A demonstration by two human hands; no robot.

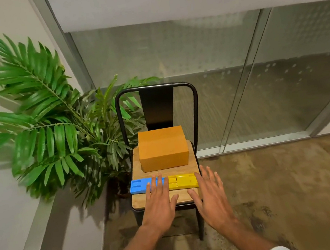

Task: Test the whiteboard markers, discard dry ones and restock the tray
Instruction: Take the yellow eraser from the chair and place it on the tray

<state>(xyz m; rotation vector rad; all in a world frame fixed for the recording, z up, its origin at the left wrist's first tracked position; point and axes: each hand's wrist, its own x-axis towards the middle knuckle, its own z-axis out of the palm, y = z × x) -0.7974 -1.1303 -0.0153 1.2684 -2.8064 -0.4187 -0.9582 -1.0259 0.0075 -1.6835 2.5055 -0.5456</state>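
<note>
Blue tray [139, 186], yellow tray [184, 181]: end to end at the 6 o'clock edge of the wooden seat [140, 202], blue overhanging at 9. My left hand [160, 200] and right hand [209, 191]: flat, spread, gripping nothing. No markers visible. Risk: a nudge likely tips blue off.

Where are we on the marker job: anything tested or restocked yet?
Done: nothing visible; no markers show, and the closed orange-brown cardboard box sits on the wooden chair seat. In hand: open left hand lies over the blue plastic tray; open right hand is beside the yellow plastic tray. Left: testing, discarding, restocking.
</note>
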